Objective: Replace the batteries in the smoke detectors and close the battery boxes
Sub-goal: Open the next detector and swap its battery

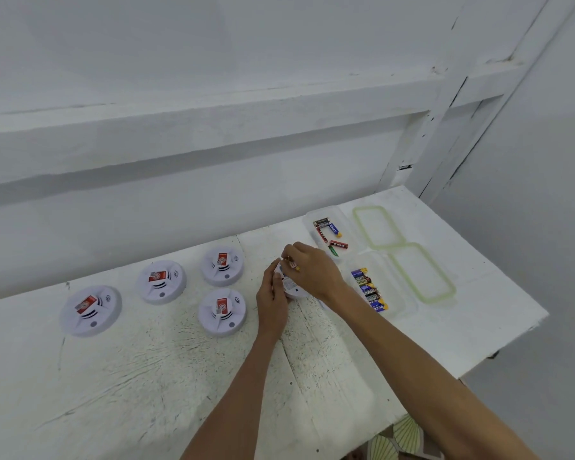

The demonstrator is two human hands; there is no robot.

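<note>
right hand [314, 272]: fingers curled, pinching a small battery [293, 264] by its end right over the open detector. We reckon it's being slotted in or pulled out; can't tell which.

left hand [273, 302]: wrapped around the edge of the detector in hand [291, 287], propping it up on its rim off the counter [180, 376]. That tilt turns the back toward us, so the battery bay faces the right hand.

detector in hand: mostly hidden behind both hands. We only see a bit of white shell and a label, so whether the cover is off we can't say.

waiting ones: leftmost detector [90, 310], second detector [161, 282], far middle detector [222, 265] and near middle detector [222, 312] all sit face up to the left, each with a red tag on top. They're parked out of the work zone, and we can't tell which are done.

far box [322, 212]: just beyond the right hand, holding a few loose batteries at odd angles. Looks like the dump pile for old ones, we'd guess.

near box [392, 300]: right beside the right forearm, with batteries lined up side by side. Probably the fresh stock, kept within easy reach.

lids: far lid [377, 227] and near lid [420, 272], both green-rimmed, lie flat to the right of their boxes, so both boxes are open.
</note>
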